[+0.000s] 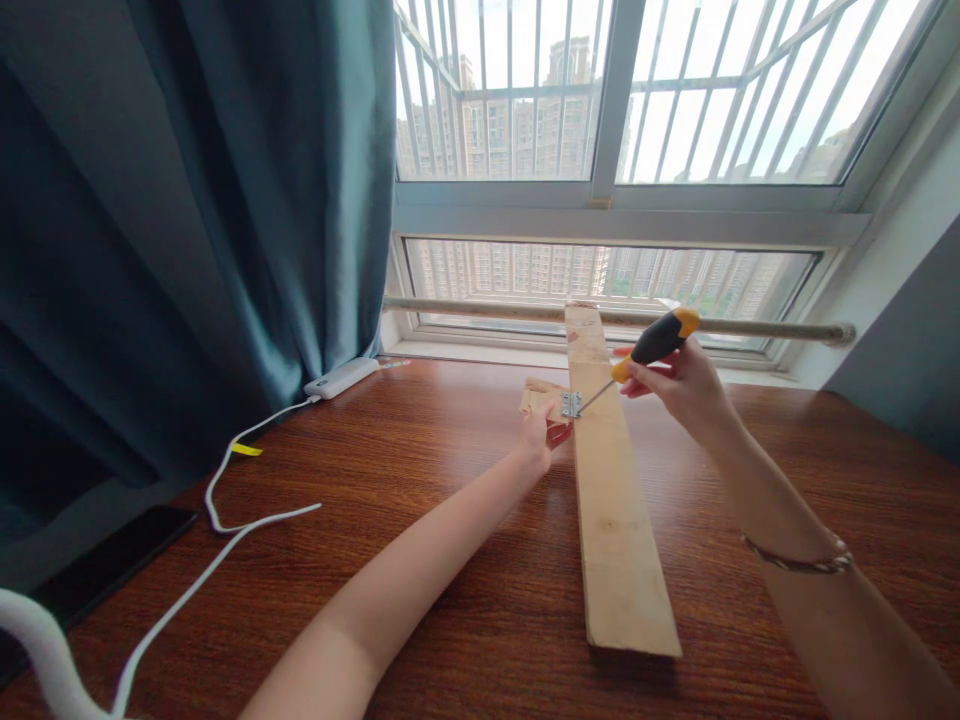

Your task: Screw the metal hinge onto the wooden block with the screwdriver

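Note:
A long wooden board [611,500] lies lengthwise on the brown table, its far end close to the window. Against its left side sits a short wood block [536,388], and a metal hinge [571,404] spans the joint between the two. My left hand [538,432] is closed on the short block beside the hinge; its fingers are partly hidden. In my right hand [679,385] is a screwdriver [658,338] with a black and yellow handle, held tilted above the board. Its thin shaft points down left, and the tip meets the hinge's right leaf.
A white power strip [343,380] with a white cable [217,505] lies at the left by the dark blue curtain [270,180]. A black flat object [112,560] rests on the table's left edge. A horizontal rail [480,308] runs before the window.

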Demonstrator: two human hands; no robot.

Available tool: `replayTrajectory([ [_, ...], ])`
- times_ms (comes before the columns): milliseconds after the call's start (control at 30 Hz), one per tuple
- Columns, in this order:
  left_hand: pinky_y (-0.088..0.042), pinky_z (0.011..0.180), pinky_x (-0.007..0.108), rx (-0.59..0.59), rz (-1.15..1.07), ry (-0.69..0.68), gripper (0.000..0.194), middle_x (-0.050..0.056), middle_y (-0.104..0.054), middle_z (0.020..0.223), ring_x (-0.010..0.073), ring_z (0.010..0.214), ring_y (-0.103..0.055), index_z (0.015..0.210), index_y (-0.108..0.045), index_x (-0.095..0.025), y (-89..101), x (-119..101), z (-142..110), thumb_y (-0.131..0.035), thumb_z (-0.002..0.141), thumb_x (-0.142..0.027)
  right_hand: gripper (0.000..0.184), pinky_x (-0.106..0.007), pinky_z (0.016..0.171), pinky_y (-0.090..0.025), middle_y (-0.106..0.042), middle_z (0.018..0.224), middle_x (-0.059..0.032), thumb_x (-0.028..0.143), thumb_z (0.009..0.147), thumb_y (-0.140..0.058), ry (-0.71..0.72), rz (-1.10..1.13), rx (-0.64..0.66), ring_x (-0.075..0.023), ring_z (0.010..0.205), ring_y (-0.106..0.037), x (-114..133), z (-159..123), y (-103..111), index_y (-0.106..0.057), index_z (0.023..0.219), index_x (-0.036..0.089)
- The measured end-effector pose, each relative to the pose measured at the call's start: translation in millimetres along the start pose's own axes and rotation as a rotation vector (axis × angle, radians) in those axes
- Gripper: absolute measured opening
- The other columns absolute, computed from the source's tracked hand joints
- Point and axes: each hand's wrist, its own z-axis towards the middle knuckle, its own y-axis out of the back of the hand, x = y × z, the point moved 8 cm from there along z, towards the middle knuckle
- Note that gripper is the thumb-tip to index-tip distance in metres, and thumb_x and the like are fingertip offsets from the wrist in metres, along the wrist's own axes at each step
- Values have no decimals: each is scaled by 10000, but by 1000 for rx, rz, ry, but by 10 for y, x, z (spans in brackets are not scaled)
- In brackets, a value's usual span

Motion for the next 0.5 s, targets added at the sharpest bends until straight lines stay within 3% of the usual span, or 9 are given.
replayTrajectory([
  [100,-489,580,270,-5,-15,-4,140,46,-631,648,138,520,-598,892,-604,-111,-6,-9,-18,-551,792,-193,469,-336,549,-574,-674,918,-62,363,560,-802,-47,96,108,-176,582,-658,17,-3,-35,-527,898,189],
  [167,-485,567,264,-8,-20,0,139,48,-634,657,134,512,-592,897,-603,-114,-11,-13,-28,-549,795,-191,476,-347,544,-568,-678,873,-57,377,551,-804,-52,71,104,-190,583,-659,13,0,0,-543,900,184],
  [367,-486,551,260,5,-40,0,150,59,-644,675,123,486,-577,913,-601,-102,-25,-35,-45,-539,793,-168,375,-300,446,-476,-629,595,-29,457,567,-769,98,-457,-248,-201,502,-608,-79,-35,128,-566,691,168],
  [500,-482,545,250,19,-40,12,148,69,-653,694,124,502,-587,900,-607,-98,-17,-16,-22,-526,799,-168,350,-263,429,-453,-615,581,-2,473,625,-717,117,-444,-384,-172,461,-595,-159,-133,42,-557,723,177],
])
